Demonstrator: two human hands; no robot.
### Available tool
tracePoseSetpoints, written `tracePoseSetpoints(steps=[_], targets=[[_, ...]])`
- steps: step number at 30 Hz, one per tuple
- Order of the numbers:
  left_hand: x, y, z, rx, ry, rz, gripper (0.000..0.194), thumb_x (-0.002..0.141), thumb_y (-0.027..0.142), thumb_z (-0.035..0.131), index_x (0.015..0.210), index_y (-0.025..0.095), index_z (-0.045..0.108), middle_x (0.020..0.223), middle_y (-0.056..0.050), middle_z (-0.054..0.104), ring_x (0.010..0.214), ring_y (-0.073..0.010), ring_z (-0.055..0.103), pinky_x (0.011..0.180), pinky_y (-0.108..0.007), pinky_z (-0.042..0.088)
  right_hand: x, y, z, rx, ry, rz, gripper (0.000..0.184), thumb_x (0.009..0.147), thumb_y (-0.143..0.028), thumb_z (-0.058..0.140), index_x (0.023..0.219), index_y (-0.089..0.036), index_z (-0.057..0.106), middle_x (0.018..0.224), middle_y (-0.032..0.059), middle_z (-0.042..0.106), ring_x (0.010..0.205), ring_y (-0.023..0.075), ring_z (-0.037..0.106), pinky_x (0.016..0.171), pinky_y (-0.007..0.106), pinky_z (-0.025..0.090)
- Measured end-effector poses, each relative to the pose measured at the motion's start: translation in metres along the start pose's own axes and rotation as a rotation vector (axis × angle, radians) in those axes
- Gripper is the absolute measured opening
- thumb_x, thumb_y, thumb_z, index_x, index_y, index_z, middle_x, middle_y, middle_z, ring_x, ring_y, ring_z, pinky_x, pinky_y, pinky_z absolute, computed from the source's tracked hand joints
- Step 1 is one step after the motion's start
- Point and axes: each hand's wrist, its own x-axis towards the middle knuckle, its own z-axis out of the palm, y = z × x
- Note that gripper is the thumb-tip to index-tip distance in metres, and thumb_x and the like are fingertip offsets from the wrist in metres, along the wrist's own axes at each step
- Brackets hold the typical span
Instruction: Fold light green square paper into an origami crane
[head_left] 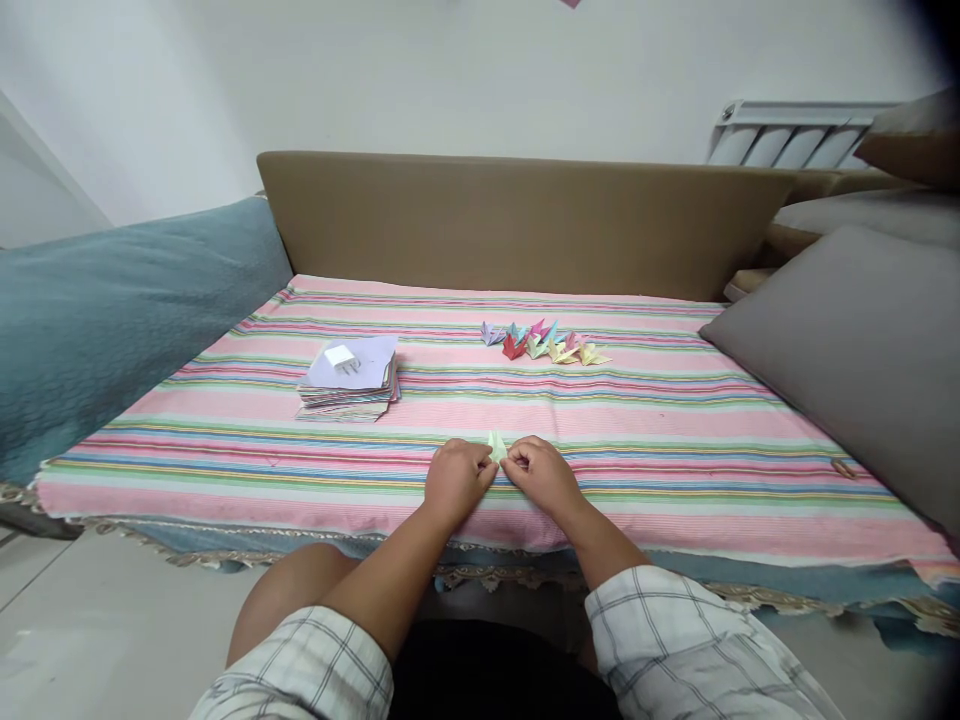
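A small pale green piece of folded paper (496, 446) is pinched between my two hands, low over the striped cloth. My left hand (459, 481) grips its left side with thumb and fingers together. On the opposite side, my right hand (543, 480) has its fingers closed on the same paper. Part of the paper is hidden by my fingertips. Beyond my hands, several folded paper cranes (537, 345) in red, pink, blue, purple, green and yellow sit in a cluster. To the left stands a stack of square paper sheets (351, 398).
A white plug adapter (341, 359) lies on the paper stack. The striped cloth (225, 440) covers the sofa seat, with a brown backrest (525, 225) behind. Grey cushions (862, 350) fill the right side; a blue covered armrest (135, 310) is at left. A small brown object (843, 468) lies near the cushion.
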Motion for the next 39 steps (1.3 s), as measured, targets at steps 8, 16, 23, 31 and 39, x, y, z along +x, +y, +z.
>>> tracePoseSetpoints(steps=[8, 16, 23, 31, 39], targets=[[-0.003, -0.001, 0.003, -0.011, 0.04, -0.076, 0.011, 0.076, 0.028, 0.063, 0.084, 0.021, 0.059, 0.078, -0.002, 0.065, 0.079, -0.0202, 0.057, 0.07, -0.03, 0.041, 0.001, -0.002, -0.001, 0.005, -0.001, 0.036, 0.014, 0.075, -0.022, 0.058, 0.061, -0.021, 0.058, 0.075, 0.0018, 0.061, 0.074, 0.0156, 0.055, 0.068, 0.026, 0.043], [-0.004, -0.004, 0.005, -0.044, 0.034, 0.111, 0.023, 0.083, 0.024, 0.054, 0.102, 0.025, 0.067, 0.1, -0.002, 0.07, 0.091, -0.0199, 0.06, 0.086, -0.036, 0.043, 0.001, -0.002, -0.001, -0.052, -0.025, 0.037, 0.022, 0.081, -0.025, 0.054, 0.06, -0.021, 0.057, 0.08, 0.0034, 0.062, 0.081, 0.0166, 0.055, 0.072, 0.027, 0.042], [-0.005, -0.004, 0.007, 0.012, 0.041, 0.127, 0.022, 0.085, 0.026, 0.054, 0.102, 0.024, 0.068, 0.103, -0.004, 0.069, 0.094, -0.0209, 0.059, 0.087, -0.038, 0.043, 0.001, -0.005, 0.003, -0.052, 0.026, 0.062, 0.023, 0.078, -0.023, 0.056, 0.055, -0.021, 0.054, 0.074, 0.003, 0.059, 0.075, 0.0164, 0.054, 0.07, 0.027, 0.041], [-0.007, -0.005, 0.01, 0.115, 0.085, 0.094, 0.023, 0.083, 0.029, 0.057, 0.101, 0.025, 0.07, 0.121, -0.006, 0.06, 0.101, -0.0249, 0.053, 0.092, -0.042, 0.043, -0.003, -0.006, 0.004, -0.054, 0.065, 0.091, 0.003, 0.078, -0.025, 0.058, 0.078, -0.023, 0.06, 0.084, 0.0022, 0.06, 0.082, 0.0192, 0.054, 0.07, 0.03, 0.041], [-0.008, -0.003, 0.011, 0.131, 0.092, 0.139, 0.024, 0.086, 0.029, 0.054, 0.105, 0.026, 0.067, 0.125, -0.002, 0.059, 0.107, -0.0266, 0.049, 0.091, -0.044, 0.043, -0.005, -0.001, 0.009, -0.103, 0.036, 0.047, 0.02, 0.083, -0.025, 0.056, 0.099, -0.026, 0.068, 0.098, 0.006, 0.062, 0.095, 0.0217, 0.053, 0.082, 0.034, 0.043]])
